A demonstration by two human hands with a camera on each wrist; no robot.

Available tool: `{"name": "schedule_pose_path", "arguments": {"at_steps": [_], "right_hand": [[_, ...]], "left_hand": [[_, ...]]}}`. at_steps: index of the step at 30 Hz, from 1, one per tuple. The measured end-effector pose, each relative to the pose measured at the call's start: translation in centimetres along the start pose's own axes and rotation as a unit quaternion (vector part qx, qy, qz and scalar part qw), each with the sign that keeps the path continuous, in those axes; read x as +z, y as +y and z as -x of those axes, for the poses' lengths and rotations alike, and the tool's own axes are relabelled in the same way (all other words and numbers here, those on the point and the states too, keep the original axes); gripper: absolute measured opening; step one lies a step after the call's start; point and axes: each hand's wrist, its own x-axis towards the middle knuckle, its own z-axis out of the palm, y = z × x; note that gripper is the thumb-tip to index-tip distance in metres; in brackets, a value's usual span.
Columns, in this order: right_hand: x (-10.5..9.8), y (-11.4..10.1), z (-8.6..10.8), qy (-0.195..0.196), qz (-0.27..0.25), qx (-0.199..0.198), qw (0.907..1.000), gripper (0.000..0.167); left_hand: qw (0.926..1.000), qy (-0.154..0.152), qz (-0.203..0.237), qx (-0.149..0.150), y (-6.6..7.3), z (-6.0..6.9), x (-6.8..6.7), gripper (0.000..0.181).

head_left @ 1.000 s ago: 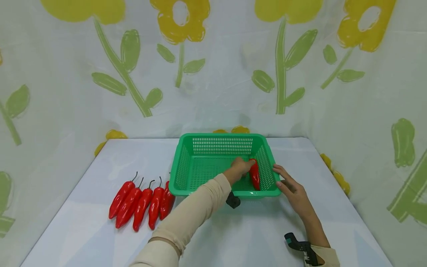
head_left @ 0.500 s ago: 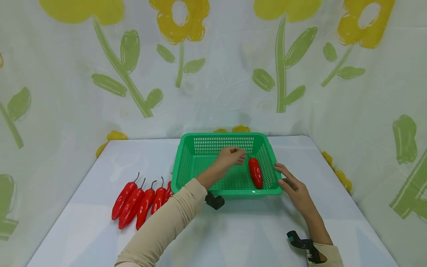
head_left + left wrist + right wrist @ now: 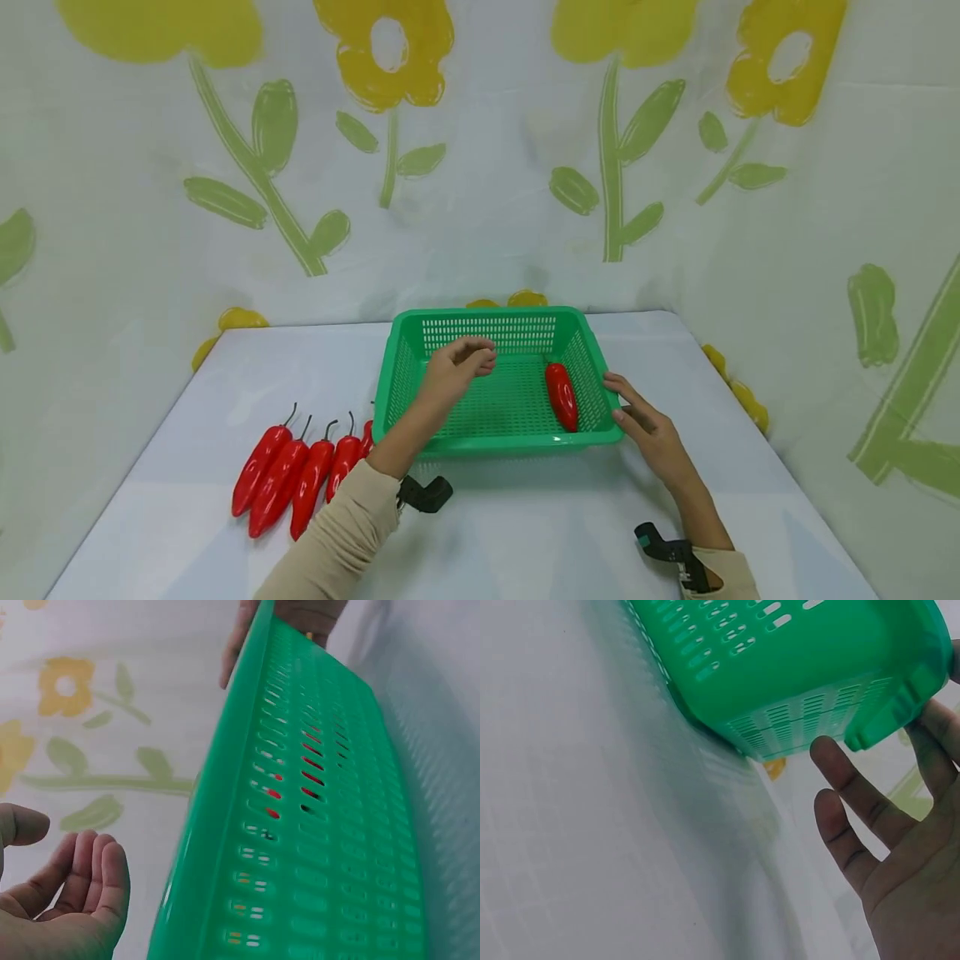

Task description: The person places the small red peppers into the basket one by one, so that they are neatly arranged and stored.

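See one red chili pepper inside the green basket, lying on the mesh floor near the right-hand side. Runs lengthwise roughly from front to back, at a slight slant. Points stem-first toward the far side and a little left, tip toward the near right corner.

Count at least five more in the row of red peppers on the white bench, just left of the basket (partly hidden at the right end by the left forearm and the basket). Lie side by side there, stems pointing away and to the right, tips toward the person and to the left.

Find the left hand above the left half of the basket, gripping nothing, with fingers loosely bent and close together, thumb apart from them. Find the right hand at the right end of the basket, touching the rim with relaxed fingers spread apart. Cannot tell how firmly. Note also beige sleeves and, behind, a pale cloth printed with yellow flowers.
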Motion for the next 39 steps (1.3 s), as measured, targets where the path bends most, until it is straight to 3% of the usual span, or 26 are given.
{"name": "schedule_pose_path", "arguments": {"at_steps": [9,17,23,35,39], "right_hand": [[-0.8,-0.2,0.0,0.018,-0.001,-0.023,0.9996,0.045],[0.1,0.3,-0.2,0.012,-0.025,-0.031,0.9992,0.045],[0.6,0.3,-0.1,0.018,-0.018,-0.032,0.9992,0.044],[1.1,0.4,0.5,0.040,-0.002,0.004,0.9992,0.043],[1.1,0.3,0.1,0.037,0.002,-0.003,0.9993,0.043]], "left_hand": [[0.9997,-0.003,0.005,0.026,-0.3,2.3,-1.6,0.029],[0.9979,0.012,0.020,0.061,-1.1,3.7,-2.8,0.026],[0.9977,0.018,0.023,0.061,-1.7,4.2,-3.4,0.028],[0.9959,0.021,0.042,0.077,-1.3,5.5,-4.4,0.030],[0.9956,0.027,0.046,0.077,-1.4,6.0,-4.9,0.028]]}}
